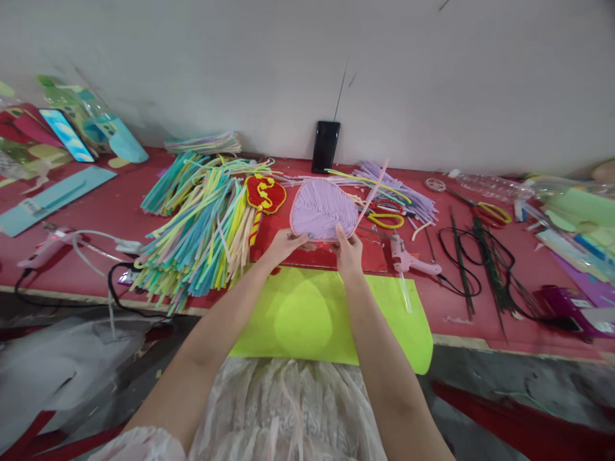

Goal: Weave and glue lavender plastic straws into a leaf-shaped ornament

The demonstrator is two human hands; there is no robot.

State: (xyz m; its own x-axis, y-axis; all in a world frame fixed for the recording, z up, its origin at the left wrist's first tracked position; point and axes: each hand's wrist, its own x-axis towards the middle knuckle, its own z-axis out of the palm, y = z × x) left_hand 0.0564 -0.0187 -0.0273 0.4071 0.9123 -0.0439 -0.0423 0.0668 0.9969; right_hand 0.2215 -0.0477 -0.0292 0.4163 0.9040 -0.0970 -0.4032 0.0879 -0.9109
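Note:
A lilac fan-shaped piece (pixel 321 208) made of pipe cleaners, edged in pink, lies tilted up over the red mat. Both my hands hold its lower rim. My left hand (pixel 284 245) pinches the bottom left edge. My right hand (pixel 348 250) grips the bottom right edge, thumb pressed on the front. A pink pipe cleaner (pixel 375 189) trails up from the piece's right side. Below my hands lies a neon yellow-green foam sheet (pixel 398 320).
A big heap of pastel pipe cleaners (pixel 202 224) lies left, with a red and yellow ornament (pixel 264 193). Yellow scissors (pixel 385 219), a pink glue gun (pixel 408 259), black wires (pixel 480 262), a dark phone (pixel 325 146) against the wall, and another glue gun (pixel 43 250) far left.

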